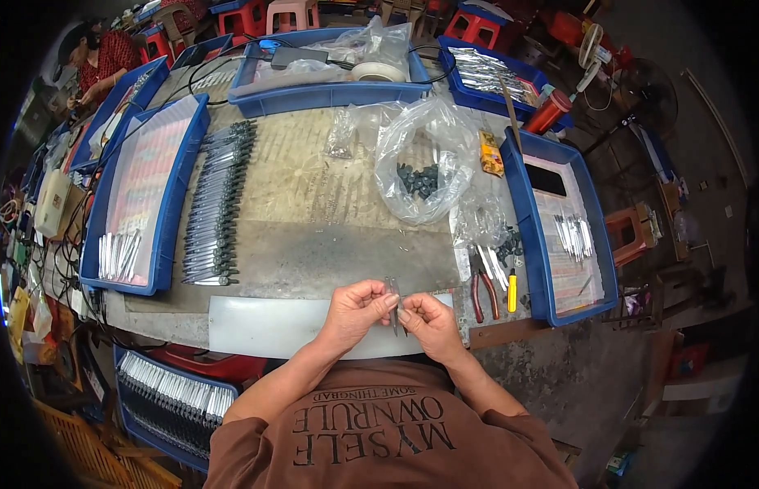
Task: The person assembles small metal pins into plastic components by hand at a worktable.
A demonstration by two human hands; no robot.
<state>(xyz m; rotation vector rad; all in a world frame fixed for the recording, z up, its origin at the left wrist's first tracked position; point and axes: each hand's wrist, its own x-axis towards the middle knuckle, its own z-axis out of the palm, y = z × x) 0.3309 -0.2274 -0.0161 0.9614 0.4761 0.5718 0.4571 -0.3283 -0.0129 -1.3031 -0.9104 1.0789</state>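
Over the table's front edge, my left hand (357,314) and my right hand (431,324) meet, thumbs and fingers pinched together. Between them stands a slim grey pointed metal piece (392,283); its exact kind is too small to tell, and fingers cover its middle. A pale sheet (257,324) lies beneath my hands. To the right are red-handled pliers (485,293), a yellow-handled screwdriver (512,292) and a few silvery strips (495,265). A long row of slim dark-and-clear pieces (212,204) lies on the left.
An open plastic bag (388,175) holds small dark parts (420,181). Blue trays stand left (169,236), right (542,285) and at the back (330,96). Below left, another blue tray (135,424) carries rows of silvery pieces. A person (102,61) sits at far left.
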